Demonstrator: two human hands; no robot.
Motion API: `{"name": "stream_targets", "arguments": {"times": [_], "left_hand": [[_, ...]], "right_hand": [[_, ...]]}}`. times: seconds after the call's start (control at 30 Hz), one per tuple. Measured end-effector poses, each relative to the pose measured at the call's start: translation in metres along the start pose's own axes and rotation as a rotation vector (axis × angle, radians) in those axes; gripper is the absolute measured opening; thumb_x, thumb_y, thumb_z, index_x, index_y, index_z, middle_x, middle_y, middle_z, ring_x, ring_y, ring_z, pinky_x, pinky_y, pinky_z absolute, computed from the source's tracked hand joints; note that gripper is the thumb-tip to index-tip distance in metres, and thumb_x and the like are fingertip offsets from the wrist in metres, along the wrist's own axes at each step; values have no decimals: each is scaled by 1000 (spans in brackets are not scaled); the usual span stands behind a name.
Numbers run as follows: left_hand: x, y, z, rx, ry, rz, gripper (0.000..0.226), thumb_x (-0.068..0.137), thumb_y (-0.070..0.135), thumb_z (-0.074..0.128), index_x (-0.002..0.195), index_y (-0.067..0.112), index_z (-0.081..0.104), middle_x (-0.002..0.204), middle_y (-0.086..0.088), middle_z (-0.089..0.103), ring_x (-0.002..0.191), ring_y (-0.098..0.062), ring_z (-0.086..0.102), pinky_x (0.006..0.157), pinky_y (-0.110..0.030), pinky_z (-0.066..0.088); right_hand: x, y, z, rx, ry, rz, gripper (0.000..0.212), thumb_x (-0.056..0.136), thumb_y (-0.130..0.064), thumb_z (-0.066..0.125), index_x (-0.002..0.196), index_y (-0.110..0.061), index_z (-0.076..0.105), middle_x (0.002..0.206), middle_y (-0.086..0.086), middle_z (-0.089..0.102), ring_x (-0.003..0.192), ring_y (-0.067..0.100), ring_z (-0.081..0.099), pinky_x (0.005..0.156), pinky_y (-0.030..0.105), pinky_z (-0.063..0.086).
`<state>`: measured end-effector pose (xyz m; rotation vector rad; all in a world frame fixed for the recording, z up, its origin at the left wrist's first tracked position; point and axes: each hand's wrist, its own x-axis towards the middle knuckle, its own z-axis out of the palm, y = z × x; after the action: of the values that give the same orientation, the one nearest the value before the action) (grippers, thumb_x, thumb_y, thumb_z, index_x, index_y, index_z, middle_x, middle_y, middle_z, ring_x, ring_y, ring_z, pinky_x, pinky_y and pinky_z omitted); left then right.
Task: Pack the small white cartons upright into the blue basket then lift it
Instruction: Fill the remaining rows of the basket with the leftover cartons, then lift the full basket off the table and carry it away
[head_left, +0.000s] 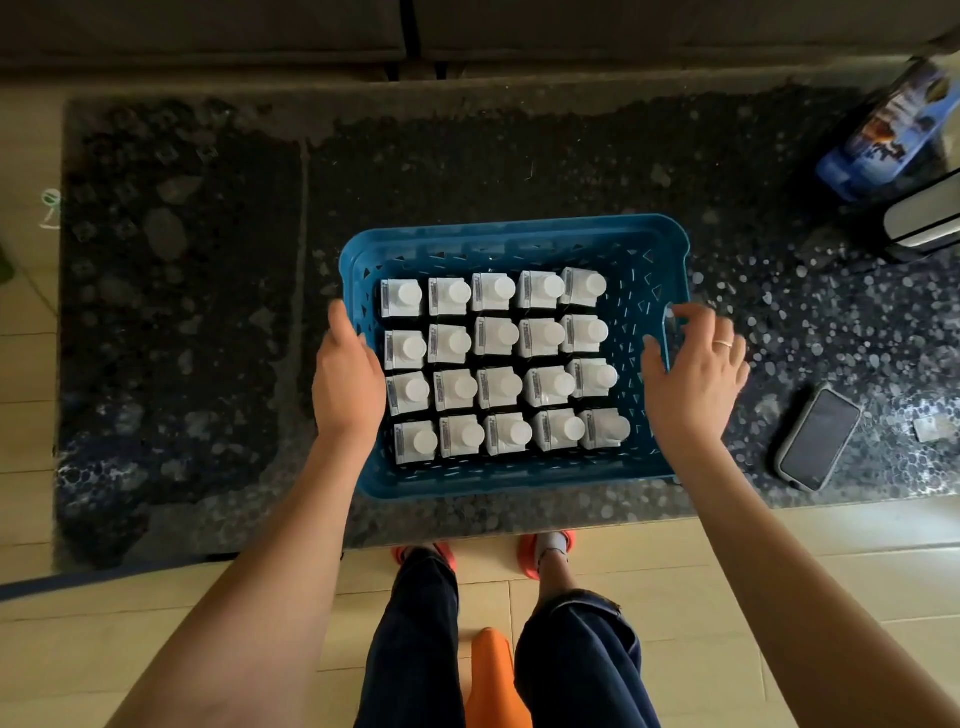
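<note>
Twenty cartons (501, 364) stand upright in four rows of five inside the basket (511, 236), which sits on the dark counter (182, 312). The left hand (347, 382) lies against the basket's left rim, its fingers hidden, so their grip cannot be told. The right hand (696, 371) hovers at the right rim, fingers loosely spread. A phone (818, 439) lies to the right.

Cartons (501, 364) stand in rows inside the basket (514, 234) on the table (467, 156). A phone (818, 439) lies right of the basket.
</note>
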<state>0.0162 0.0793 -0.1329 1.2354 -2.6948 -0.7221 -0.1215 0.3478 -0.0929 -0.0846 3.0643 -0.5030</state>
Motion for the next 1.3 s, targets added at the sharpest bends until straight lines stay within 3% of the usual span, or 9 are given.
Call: {"name": "stream_targets", "arguments": {"times": [0.17, 0.3, 0.4, 0.53, 0.73, 0.93, 1.03, 1.1, 1.3], "left_hand": [[1, -2, 3, -3, 54, 35, 18, 99, 16, 41, 111, 2, 42, 106, -19, 55, 78, -34, 61, 54, -37, 50], [1, 0, 2, -100, 18, -45, 23, 101, 24, 39, 90, 4, 41, 71, -14, 53, 57, -32, 54, 45, -35, 36], [10, 4, -5, -430, -147, -238, 35, 100, 36, 40, 79, 9, 45, 54, -5, 50, 39, -15, 51, 41, -30, 44], [23, 15, -16, -705, -348, -563, 48, 97, 53, 35, 64, 19, 41, 35, 10, 30, 29, -5, 25, 32, -16, 20], [23, 19, -7, -626, -268, -610, 51, 96, 56, 36, 58, 23, 29, 43, 10, 24, 32, -6, 19, 33, -16, 15], [20, 25, 5, -413, -79, -469, 46, 98, 50, 35, 65, 18, 40, 62, 0, 39, 55, -19, 39, 58, -37, 33], [21, 57, -1, -301, -86, -365, 51, 100, 44, 35, 91, 0, 60, 88, -18, 61, 84, -37, 59, 71, -44, 42], [16, 84, -7, -247, -96, -300, 54, 101, 41, 34, 105, -6, 59, 103, -24, 63, 97, -42, 59, 76, -46, 44], [1, 171, -28, -216, -204, -220, 49, 101, 41, 33, 104, -1, 60, 102, -18, 62, 94, -34, 60, 77, -41, 45]], "right_hand": [[14, 20, 4, 211, -116, 179, 43, 90, -21, 62, 124, -5, 41, 125, 18, 45, 113, 32, 44, 88, 45, 43], [22, 21, 7, 317, -243, 208, 25, 94, -26, 57, 103, -5, 47, 89, 8, 58, 69, 19, 51, 53, 30, 39], [33, 21, 5, 422, -312, 265, 23, 95, -35, 53, 96, -11, 52, 72, 0, 58, 52, 10, 52, 45, 20, 42], [46, 29, 4, 656, -410, 389, 30, 99, -36, 45, 91, -10, 56, 61, 4, 59, 38, 8, 53, 45, 22, 49], [62, 19, 4, 643, -572, 577, 54, 92, -63, 37, 66, -17, 47, 51, -2, 35, 42, 13, 30, 41, 23, 28], [53, 38, 4, 650, -524, 578, 51, 92, -62, 37, 68, -18, 44, 56, -1, 36, 44, 14, 31, 41, 24, 28], [46, 60, -6, 678, -471, 634, 50, 93, -60, 38, 66, -18, 41, 56, -1, 34, 44, 15, 29, 41, 23, 26], [39, 77, -21, 720, -453, 703, 49, 93, -60, 40, 66, -19, 41, 56, -1, 32, 43, 14, 27, 41, 22, 23], [27, 125, -90, 816, -386, 779, 50, 93, -59, 40, 64, -18, 45, 57, -2, 28, 43, 14, 23, 41, 21, 20]]}}
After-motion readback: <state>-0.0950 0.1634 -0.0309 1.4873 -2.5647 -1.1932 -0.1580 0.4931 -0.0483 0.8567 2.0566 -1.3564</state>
